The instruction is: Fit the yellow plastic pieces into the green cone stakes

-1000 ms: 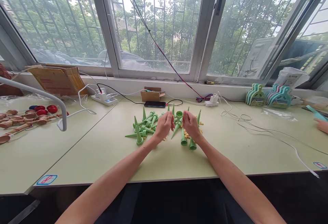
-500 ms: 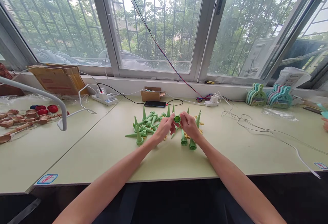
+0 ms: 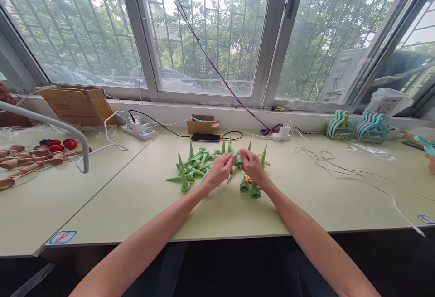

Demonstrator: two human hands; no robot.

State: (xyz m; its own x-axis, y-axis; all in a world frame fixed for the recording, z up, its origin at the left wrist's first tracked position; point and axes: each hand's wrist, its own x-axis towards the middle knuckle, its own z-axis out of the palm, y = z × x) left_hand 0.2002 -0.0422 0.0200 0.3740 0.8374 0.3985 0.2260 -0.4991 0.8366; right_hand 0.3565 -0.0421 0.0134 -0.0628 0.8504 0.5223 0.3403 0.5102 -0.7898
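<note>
My left hand [image 3: 221, 169] is closed in a pinch above the table, thumb pressed to the fingers; what it holds, if anything, is hidden. Close beside it, my right hand [image 3: 250, 164] is closed on a green plastic watering spike [image 3: 238, 161], mostly covered by the fingers. Around both hands lies a pile of similar green cone-shaped spikes [image 3: 195, 168], some upright, others on their sides. A green spike stands upright [image 3: 184, 181] left of my left hand. Two more lie under my right hand, wide ends [image 3: 255, 193] towards me. Small yellow pieces [image 3: 267, 163] show among them.
Behind the pile are a phone [image 3: 205, 138] and a small cardboard box [image 3: 203, 125]. Wooden cup toys [image 3: 25, 163] lie at left, near a white metal bar [image 3: 84, 152]. Loose white cables [image 3: 326, 157] cross the right side. Another person's hand [image 3: 431, 163] shows at the right edge.
The green ring-shaped opening that faced me between my hands has turned away. My left fingers have closed more tightly. At the right edge, the other person's light-blue item has shifted left.
</note>
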